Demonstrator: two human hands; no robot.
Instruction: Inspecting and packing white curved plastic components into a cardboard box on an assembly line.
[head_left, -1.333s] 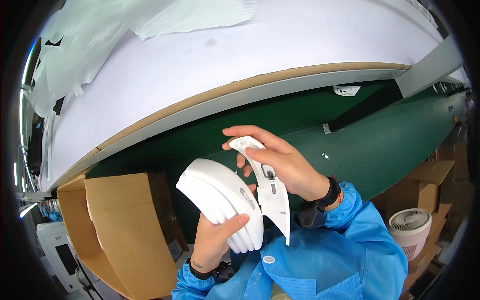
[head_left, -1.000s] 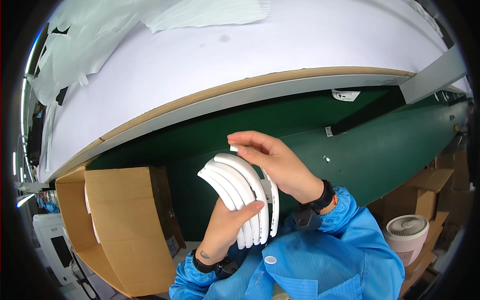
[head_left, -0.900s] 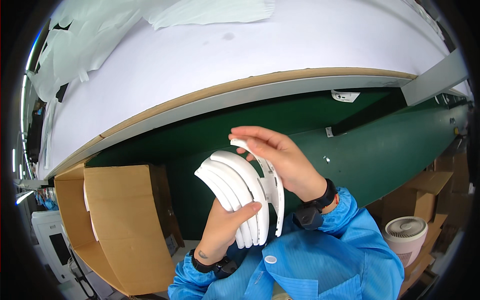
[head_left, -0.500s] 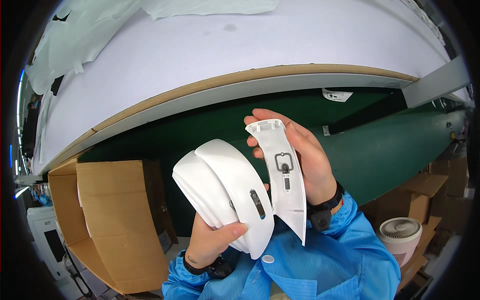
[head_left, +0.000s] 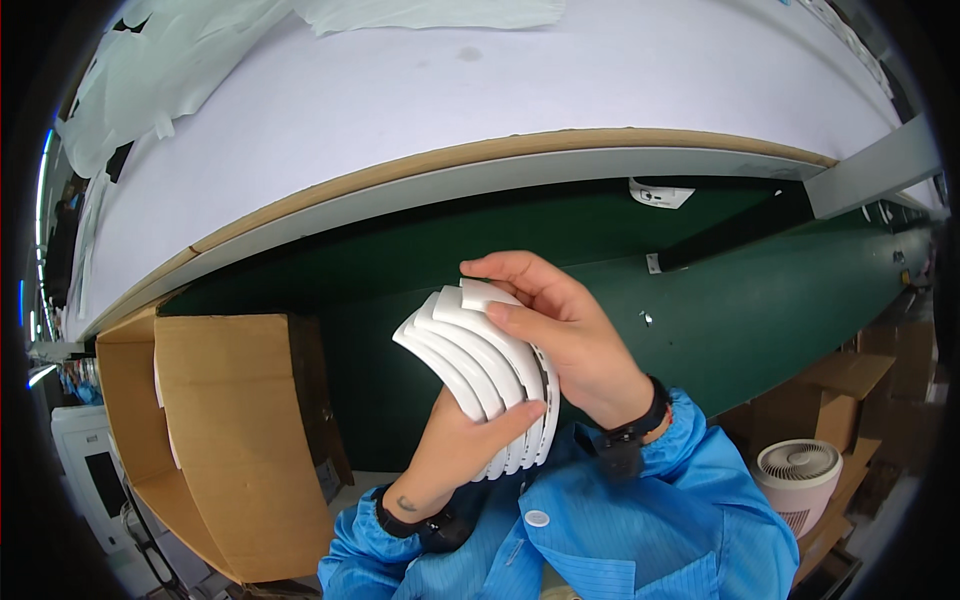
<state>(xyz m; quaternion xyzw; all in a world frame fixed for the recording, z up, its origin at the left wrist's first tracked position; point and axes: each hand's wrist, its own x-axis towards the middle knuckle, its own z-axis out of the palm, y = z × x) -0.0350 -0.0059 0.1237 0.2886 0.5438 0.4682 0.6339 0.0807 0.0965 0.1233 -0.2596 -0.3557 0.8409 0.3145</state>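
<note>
Several curved white plastic panels (head_left: pixel 468 352) are nested together in a fanned stack in front of my chest. My left hand (head_left: pixel 452 446) is closed around the lower end, its thumb pressed across the panels' edges. At the upper right of the stack, my right hand (head_left: pixel 580 345) grips the outermost panel, with the thumb on its face and the fingers bent over and behind its top end. The panels' inner faces are mostly hidden from this side.
A white-topped table (head_left: pixel 480 95) with a wooden edge spans the far side, with pale wrapping sheets (head_left: pixel 190 70) at its left. An open cardboard box (head_left: pixel 235 430) stands left. A white part (head_left: pixel 660 193) lies on the green surface (head_left: pixel 740 310) beneath. A small fan (head_left: pixel 797 480) sits right.
The separate panel in my right hand has come against the stack in my left. The stack has turned, so its edges show instead of the panel with the dark oval window.
</note>
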